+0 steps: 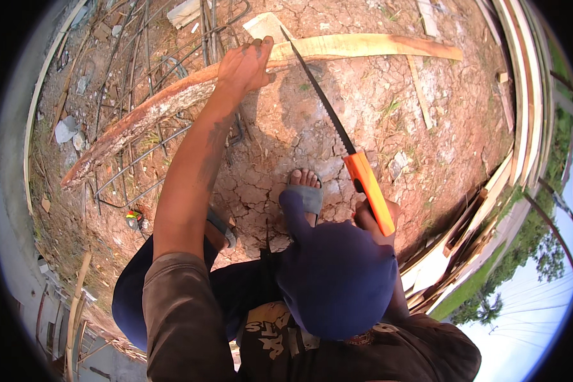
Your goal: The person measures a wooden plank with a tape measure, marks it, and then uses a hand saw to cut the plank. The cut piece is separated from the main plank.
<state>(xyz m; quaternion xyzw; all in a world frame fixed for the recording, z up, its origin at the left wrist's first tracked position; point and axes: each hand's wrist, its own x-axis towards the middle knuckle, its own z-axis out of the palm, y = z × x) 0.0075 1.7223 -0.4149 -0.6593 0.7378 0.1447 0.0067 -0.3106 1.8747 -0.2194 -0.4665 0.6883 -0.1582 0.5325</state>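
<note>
A long wooden board [369, 46] with bark along its left part lies across the ground in front of me. My left hand [245, 65] grips it near the middle, fingers over the far edge and thumb toward me. In my right hand [365, 218] is the orange handle of a handsaw [330, 109], partly hiding my fingers. Its dark toothed blade slants up and to the left, and its tip end crosses the board just right of my left hand. Whether the teeth sit in a cut cannot be made out. A pale flat wood piece [267, 25] lies beneath the board there.
Bent steel rods [134, 70] spread over the ground at the left. A tape measure [134, 219] lies left of my legs. My sandalled foot [307, 191] is below the blade. Stacked planks [522, 89] line the right side. Thin wood strips [420, 92] lie on the cracked soil.
</note>
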